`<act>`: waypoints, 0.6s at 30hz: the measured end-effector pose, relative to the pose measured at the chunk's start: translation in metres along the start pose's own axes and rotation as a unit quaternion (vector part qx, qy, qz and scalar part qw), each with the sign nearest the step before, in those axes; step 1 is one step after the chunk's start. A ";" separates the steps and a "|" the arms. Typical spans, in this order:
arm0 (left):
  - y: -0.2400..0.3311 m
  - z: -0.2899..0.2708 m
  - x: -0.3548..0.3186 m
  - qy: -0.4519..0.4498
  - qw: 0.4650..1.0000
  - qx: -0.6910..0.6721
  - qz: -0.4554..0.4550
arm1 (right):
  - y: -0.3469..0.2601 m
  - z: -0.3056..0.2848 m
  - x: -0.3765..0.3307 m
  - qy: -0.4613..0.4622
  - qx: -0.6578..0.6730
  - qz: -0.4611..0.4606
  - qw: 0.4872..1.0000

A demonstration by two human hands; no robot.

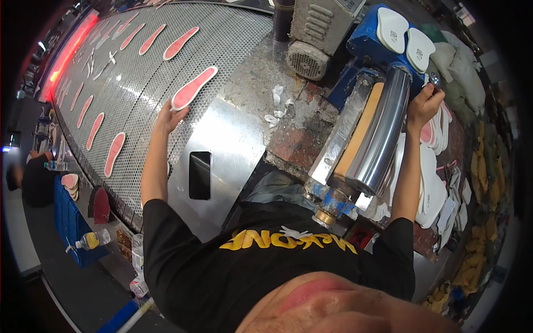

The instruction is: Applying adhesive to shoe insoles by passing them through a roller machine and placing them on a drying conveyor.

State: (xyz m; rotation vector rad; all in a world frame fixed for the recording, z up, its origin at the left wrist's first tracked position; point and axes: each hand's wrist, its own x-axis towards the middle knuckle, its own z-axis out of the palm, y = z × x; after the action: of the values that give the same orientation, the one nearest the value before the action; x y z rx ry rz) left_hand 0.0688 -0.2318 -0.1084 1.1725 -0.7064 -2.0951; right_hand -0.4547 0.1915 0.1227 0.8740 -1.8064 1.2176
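Observation:
An insole, pink with a white rim, is pinched at its heel end by my left hand. It is over the near edge of a mesh conveyor belt, where several similar pink insoles lie in rows. On the other side, my right hand is closed beside a roller machine with a shiny metal roller. A small shiny metal knob is at its fingertips; whether the fingers grip it or something else is hard to make out. Stacked white pieces lie beyond my right forearm.
Two white shaped pads rest on the machine's blue housing. A black phone lies on the metal plate before me. White scraps litter the worn surface near a grey motor. Another person is at far left, near a blue crate.

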 end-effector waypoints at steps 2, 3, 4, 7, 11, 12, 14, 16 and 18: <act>0.000 0.020 0.036 -0.050 0.998 -0.027 0.012 | -0.005 0.003 0.002 0.005 -0.004 0.002 1.000; 0.001 0.033 0.051 -0.075 0.996 -0.039 0.017 | -0.006 0.004 0.002 0.018 -0.029 0.002 0.999; -0.001 0.054 0.058 -0.077 0.996 -0.040 0.016 | -0.004 0.005 0.001 0.030 -0.055 0.003 0.998; 0.008 0.101 0.057 0.020 0.999 -0.043 0.009 | 0.008 0.002 -0.002 0.045 -0.073 -0.014 0.996; 0.013 0.071 0.044 0.025 0.990 0.133 0.044 | 0.006 0.004 -0.001 0.053 -0.070 -0.024 0.996; 0.011 0.048 0.034 0.025 0.962 0.255 0.091 | 0.002 0.006 -0.001 0.051 -0.064 -0.031 0.996; -0.001 0.010 -0.001 0.035 0.874 0.448 0.187 | 0.002 0.008 -0.002 0.045 -0.066 -0.017 0.997; -0.022 -0.038 -0.055 0.067 0.716 0.582 0.380 | 0.016 0.009 -0.003 0.044 -0.088 0.005 0.995; -0.034 -0.064 -0.118 0.143 0.698 0.611 0.344 | 0.034 0.005 -0.004 0.048 -0.095 0.003 0.994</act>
State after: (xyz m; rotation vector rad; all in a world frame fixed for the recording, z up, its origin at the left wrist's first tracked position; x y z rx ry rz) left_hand 0.1642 -0.1316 -0.0985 1.4204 -2.1160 -0.5952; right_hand -0.4825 0.1980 0.1039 0.6904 -1.8146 1.0528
